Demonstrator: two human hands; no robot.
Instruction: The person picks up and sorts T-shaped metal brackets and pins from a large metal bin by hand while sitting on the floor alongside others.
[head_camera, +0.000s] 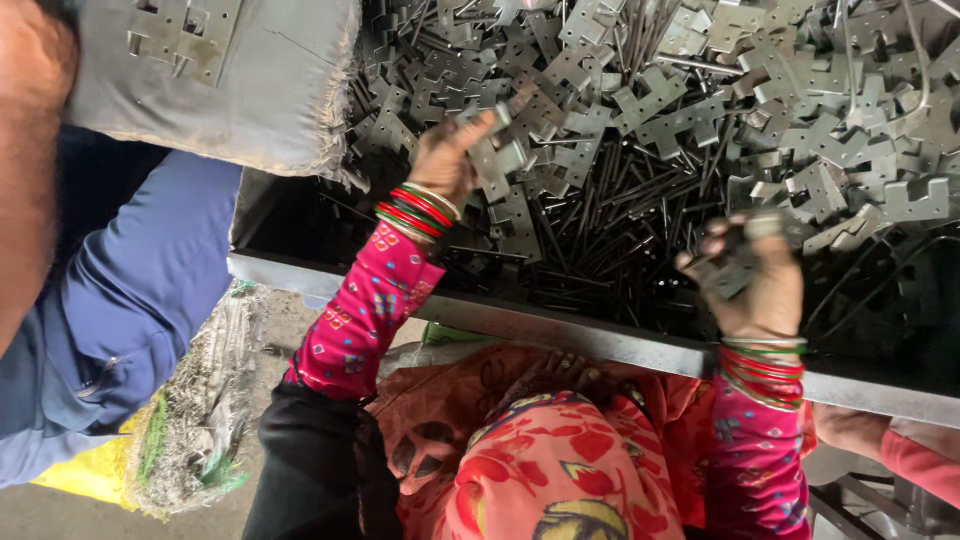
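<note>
My left hand (445, 160), in a pink sleeve with red and green bangles, reaches into a dark metal tray (560, 332) and grips a flat grey metal plate (492, 152) at the pile's near left. My right hand (757, 285), also bangled, is closed around a small stack of the same notched plates (733, 270) over the tray's near edge. The tray holds a heap of stamped T-shaped metal plates (690, 110) mixed with thin dark metal rods (620, 200).
A grey sack (260, 90) with a few plates on it lies at the tray's left end. A person in a blue shirt (130, 300) stands close on the left. Another person's pink sleeve (915, 460) shows at the lower right. A frayed woven bag (190, 420) lies on the floor.
</note>
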